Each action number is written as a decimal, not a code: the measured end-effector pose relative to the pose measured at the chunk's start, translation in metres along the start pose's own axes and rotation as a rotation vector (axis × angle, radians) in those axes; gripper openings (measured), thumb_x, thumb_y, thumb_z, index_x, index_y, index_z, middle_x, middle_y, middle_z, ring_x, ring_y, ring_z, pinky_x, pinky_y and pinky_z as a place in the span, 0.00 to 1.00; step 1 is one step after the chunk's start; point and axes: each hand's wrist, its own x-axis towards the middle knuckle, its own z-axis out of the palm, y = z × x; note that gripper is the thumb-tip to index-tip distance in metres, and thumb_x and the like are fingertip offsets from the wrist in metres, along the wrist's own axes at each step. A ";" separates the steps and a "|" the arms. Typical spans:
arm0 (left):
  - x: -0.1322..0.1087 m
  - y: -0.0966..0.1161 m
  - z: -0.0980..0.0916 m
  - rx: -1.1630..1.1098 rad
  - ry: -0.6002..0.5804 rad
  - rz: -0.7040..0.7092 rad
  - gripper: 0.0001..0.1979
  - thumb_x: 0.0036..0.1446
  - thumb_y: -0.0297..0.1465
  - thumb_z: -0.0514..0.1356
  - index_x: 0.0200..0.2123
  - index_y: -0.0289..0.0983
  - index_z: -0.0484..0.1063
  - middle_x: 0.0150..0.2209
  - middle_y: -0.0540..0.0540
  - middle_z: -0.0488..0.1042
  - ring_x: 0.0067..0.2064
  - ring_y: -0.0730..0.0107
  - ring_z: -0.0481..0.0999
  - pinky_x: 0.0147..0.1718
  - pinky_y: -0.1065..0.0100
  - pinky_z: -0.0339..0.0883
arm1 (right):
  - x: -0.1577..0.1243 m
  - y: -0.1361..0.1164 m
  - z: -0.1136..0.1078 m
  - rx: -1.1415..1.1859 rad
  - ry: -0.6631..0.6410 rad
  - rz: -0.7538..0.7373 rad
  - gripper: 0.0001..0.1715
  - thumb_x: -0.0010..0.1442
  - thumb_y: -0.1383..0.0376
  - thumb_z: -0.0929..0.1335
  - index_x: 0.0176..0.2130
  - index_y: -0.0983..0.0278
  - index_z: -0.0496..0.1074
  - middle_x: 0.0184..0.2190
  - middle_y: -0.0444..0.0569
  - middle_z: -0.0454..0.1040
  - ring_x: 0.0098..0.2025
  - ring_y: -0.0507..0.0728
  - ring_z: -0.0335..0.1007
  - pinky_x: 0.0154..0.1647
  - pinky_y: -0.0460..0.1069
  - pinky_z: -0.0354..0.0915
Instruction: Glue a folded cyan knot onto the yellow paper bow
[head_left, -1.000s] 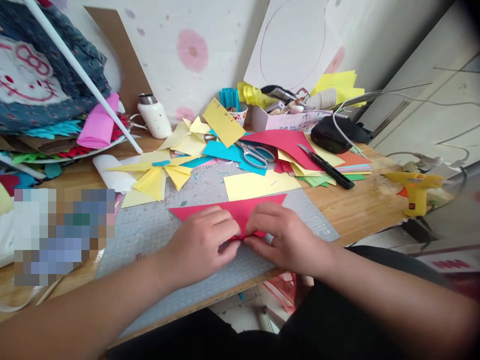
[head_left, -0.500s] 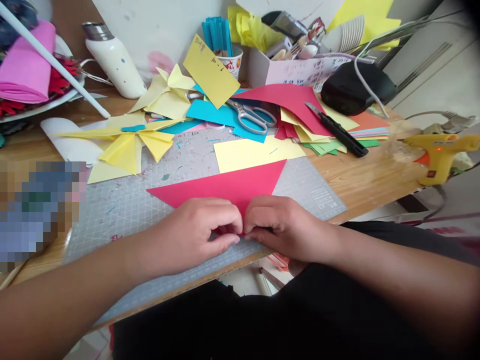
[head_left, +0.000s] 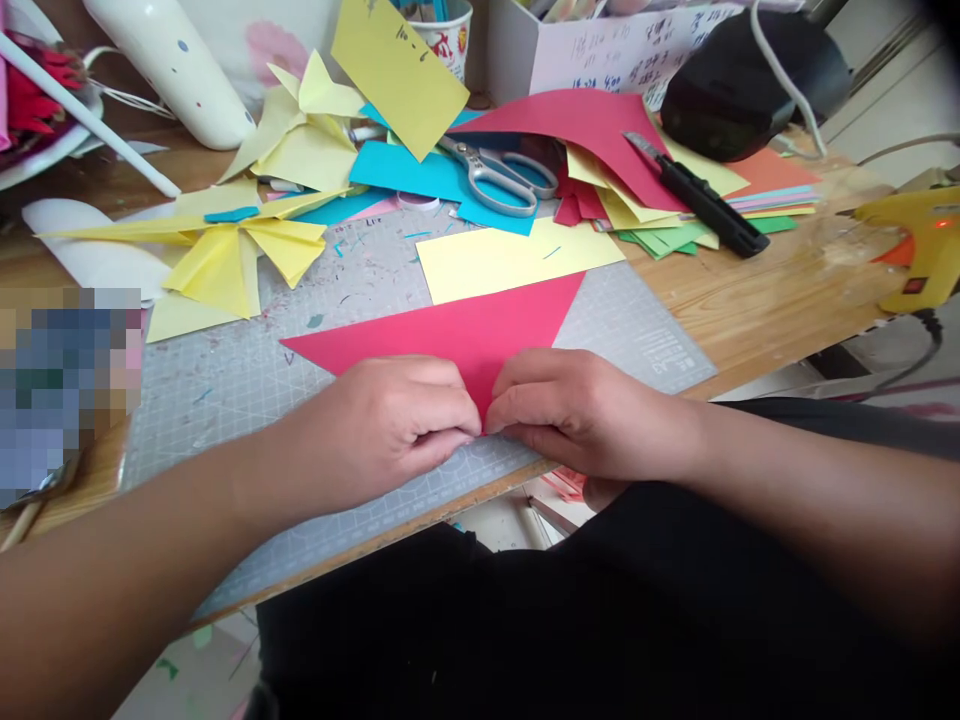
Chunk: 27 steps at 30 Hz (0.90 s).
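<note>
I watch from far away. The red paper (head_left: 450, 325) lies on the grey mat (head_left: 225, 420), just past the hands at 12 o'clock, with tips poking out at 10 and 1 o'clock. The fingers of the left hand (head_left: 412, 420) and right hand (head_left: 577, 410) look curled tight, both pinching the paper's near edge, side by side. If one hand tugs harder, I think the paper could skid or go crooked. Squeezing too much might leave a bad crease or a rip. I can't see the pinched bit well, since fingers cover it. The black knife (head_left: 705, 200), between 1 and 2 o'clock, shows its blade, so a hand reaching there could get nicked.
</note>
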 end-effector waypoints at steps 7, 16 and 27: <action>0.000 -0.003 -0.001 -0.033 -0.088 -0.065 0.06 0.58 0.27 0.58 0.33 0.38 0.76 0.33 0.50 0.73 0.33 0.76 0.72 0.33 0.74 0.62 | -0.002 0.001 -0.001 0.013 -0.005 -0.021 0.12 0.59 0.75 0.64 0.39 0.68 0.76 0.34 0.51 0.72 0.35 0.52 0.67 0.36 0.46 0.64; 0.000 -0.001 -0.001 -0.025 -0.102 -0.062 0.07 0.58 0.25 0.57 0.32 0.37 0.76 0.33 0.51 0.71 0.34 0.77 0.71 0.34 0.76 0.60 | -0.001 0.003 -0.002 -0.016 -0.030 -0.015 0.13 0.59 0.74 0.65 0.39 0.68 0.78 0.33 0.51 0.71 0.34 0.52 0.66 0.35 0.46 0.62; 0.000 0.001 0.000 -0.049 -0.118 -0.082 0.08 0.58 0.24 0.57 0.32 0.37 0.76 0.33 0.51 0.70 0.34 0.77 0.70 0.33 0.75 0.60 | 0.000 0.002 -0.003 0.027 -0.043 -0.015 0.12 0.59 0.75 0.64 0.37 0.69 0.78 0.33 0.51 0.71 0.33 0.51 0.65 0.34 0.46 0.62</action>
